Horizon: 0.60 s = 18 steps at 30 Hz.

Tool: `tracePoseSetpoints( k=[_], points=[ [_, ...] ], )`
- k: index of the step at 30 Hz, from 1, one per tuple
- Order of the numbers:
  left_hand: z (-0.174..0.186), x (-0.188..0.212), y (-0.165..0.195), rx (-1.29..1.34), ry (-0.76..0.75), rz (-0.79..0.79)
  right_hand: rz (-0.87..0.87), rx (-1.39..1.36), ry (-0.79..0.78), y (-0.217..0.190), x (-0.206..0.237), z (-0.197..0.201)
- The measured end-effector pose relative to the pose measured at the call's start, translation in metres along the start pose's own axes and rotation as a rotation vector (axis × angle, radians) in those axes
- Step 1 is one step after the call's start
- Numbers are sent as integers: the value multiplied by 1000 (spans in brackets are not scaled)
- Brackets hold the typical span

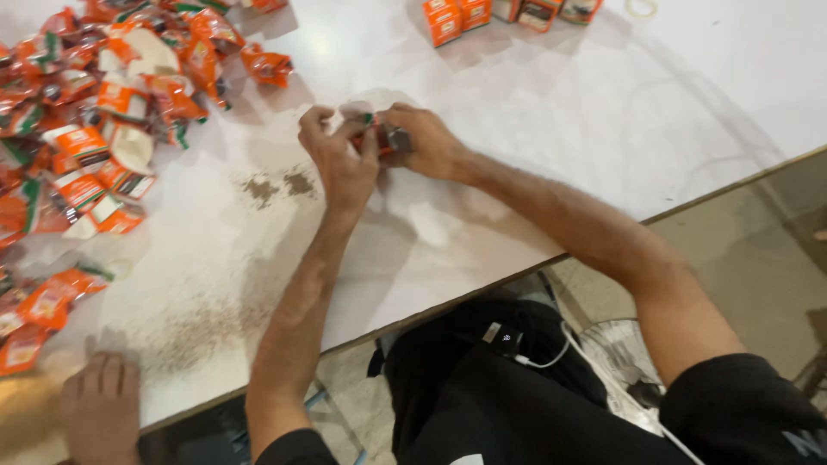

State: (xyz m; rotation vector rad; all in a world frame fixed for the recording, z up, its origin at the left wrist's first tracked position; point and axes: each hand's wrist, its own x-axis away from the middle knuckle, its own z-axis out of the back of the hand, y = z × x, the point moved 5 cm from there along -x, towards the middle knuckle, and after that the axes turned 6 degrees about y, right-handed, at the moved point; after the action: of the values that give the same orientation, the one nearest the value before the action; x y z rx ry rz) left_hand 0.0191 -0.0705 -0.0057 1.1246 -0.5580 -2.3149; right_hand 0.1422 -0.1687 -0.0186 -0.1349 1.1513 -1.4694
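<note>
My left hand and my right hand meet over the middle of the white table. Between them they pinch one small orange packet, mostly hidden by my fingers. Both hands have their fingers curled around it. A big heap of similar orange and white packets and small cartons lies to the left of my left hand.
Several upright orange boxes stand at the table's far edge, with a pale ring beside them. Dark powder is spilled on the table. Another person's hand rests at the near left edge. The table edge runs diagonally on the right.
</note>
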Motion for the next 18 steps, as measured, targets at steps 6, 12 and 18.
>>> tracePoseSetpoints(
  k=[6, 12, 18],
  points=[
    [-29, -4, -39, 717, -156, 558, -97, -107, 24, 0, 5, -5],
    [-31, -6, -58, 721, -204, 401, 32, 74, -5, -17, 9, -5],
    [-13, 0, -71, 1132, -380, 807, 63, 131, -50, -24, 7, -3]
  ],
)
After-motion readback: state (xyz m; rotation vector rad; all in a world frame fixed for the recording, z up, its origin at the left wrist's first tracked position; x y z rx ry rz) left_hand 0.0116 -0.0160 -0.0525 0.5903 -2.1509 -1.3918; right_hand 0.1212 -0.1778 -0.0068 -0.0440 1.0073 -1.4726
